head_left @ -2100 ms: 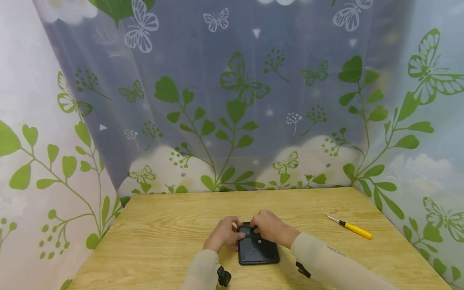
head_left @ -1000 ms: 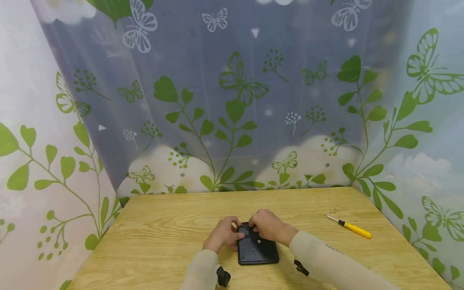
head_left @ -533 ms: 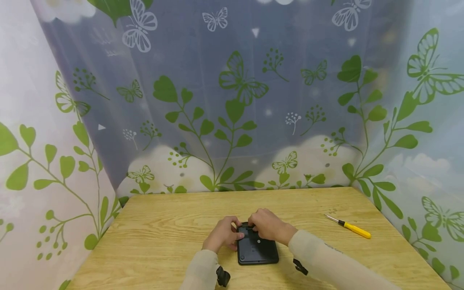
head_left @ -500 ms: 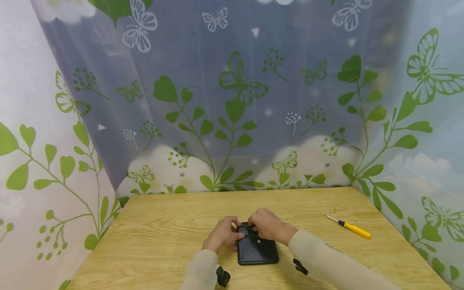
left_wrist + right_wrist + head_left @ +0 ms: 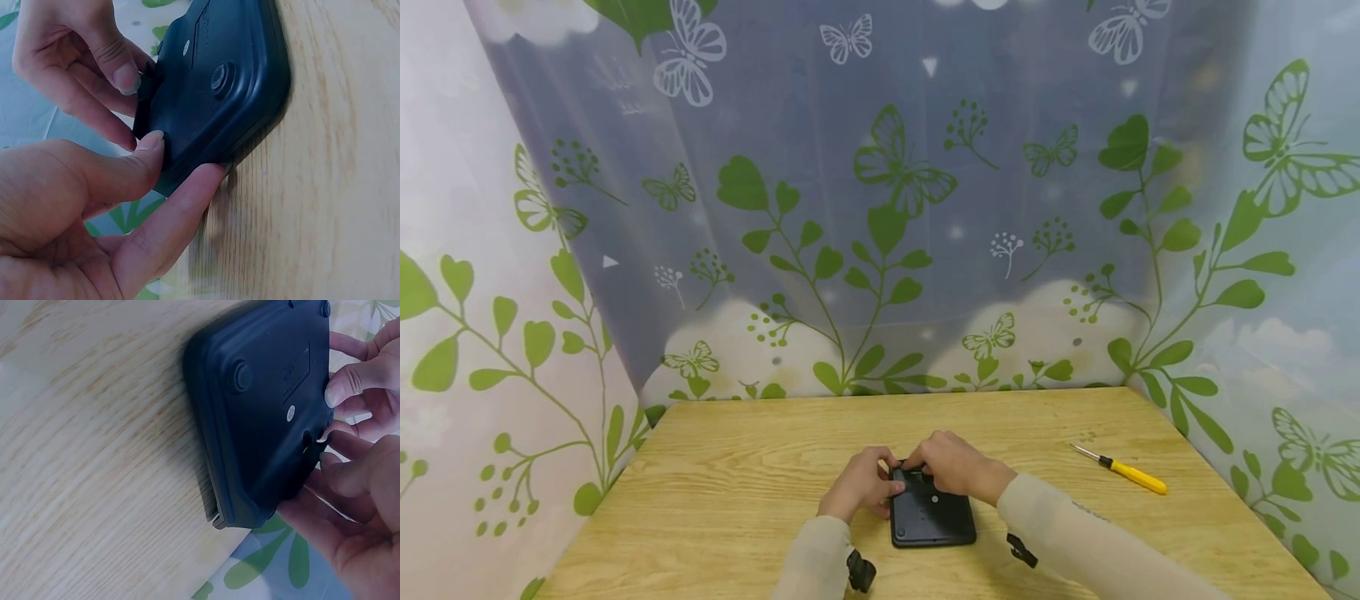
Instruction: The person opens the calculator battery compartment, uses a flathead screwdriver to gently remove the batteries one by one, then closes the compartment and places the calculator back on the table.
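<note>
A black calculator-like device (image 5: 928, 521) lies back side up on the wooden table, its round rubber feet and a small white sticker showing. My left hand (image 5: 862, 485) holds its far left corner, the thumb on the back and a finger along the edge, as the left wrist view shows. With thumb and finger, my right hand (image 5: 953, 465) pinches a small black cover (image 5: 317, 450) at the device's far end. That cover stands tilted up from the back, beside a small opening. How much of it is attached is hidden by the fingers.
A screwdriver (image 5: 1131, 474) with a yellow and black handle lies to the right on the wooden table (image 5: 737, 467). Tiny specks, perhaps screws (image 5: 1087, 437), lie near its tip. A leaf-and-butterfly curtain (image 5: 880, 250) surrounds the table's back and sides.
My right fingers have shifted slightly left along the device's far end, and the dark cover there has changed its tilt. My left hand and the screwdriver stay put.
</note>
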A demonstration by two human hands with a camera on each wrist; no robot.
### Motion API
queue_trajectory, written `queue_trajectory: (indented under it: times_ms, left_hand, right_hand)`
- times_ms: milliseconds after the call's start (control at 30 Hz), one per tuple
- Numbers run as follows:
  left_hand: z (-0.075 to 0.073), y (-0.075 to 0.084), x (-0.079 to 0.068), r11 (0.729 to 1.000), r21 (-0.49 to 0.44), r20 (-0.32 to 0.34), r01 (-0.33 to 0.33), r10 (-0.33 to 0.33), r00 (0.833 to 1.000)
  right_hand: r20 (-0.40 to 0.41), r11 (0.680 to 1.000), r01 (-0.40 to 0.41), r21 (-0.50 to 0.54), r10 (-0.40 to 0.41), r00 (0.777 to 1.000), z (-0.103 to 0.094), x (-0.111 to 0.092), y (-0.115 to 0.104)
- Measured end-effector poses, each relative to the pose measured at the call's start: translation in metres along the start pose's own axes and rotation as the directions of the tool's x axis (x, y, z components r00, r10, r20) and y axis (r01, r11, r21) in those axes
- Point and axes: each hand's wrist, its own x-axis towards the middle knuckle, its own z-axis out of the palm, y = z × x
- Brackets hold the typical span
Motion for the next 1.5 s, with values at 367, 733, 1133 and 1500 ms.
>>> queue_trajectory:
  times_ms: [367, 733, 1133, 1500]
  left_hand:
    - [0.000, 0.001, 0.000, 1.000, 0.009, -0.001, 0.006, -0.006, 1.000]
    - [0.001, 0.003, -0.001, 1.000, 0.013, -0.008, 0.009, -0.009, 1.000]
    - [0.000, 0.004, 0.001, 1.000, 0.022, -0.016, 0.001, -0.001, 1.000]
    - [0.000, 0.003, -0.001, 1.000, 0.028, -0.009, 0.008, -0.008, 1.000]
  right_hand:
    - [0.029, 1.000, 0.009, 0.023, -0.009, 1.000, 0.000, 0.003, 0.002]
    - [0.076, 0.997, 0.053, 0.054, -0.057, 0.995, -0.010, 0.006, 0.004]
    - [0.115, 0.996, 0.036, 0.078, -0.045, 0.992, -0.018, 0.007, 0.007]
    - [0.158, 0.988, 0.068, 0.138, -0.090, 0.983, -0.016, 0.007, 0.007]
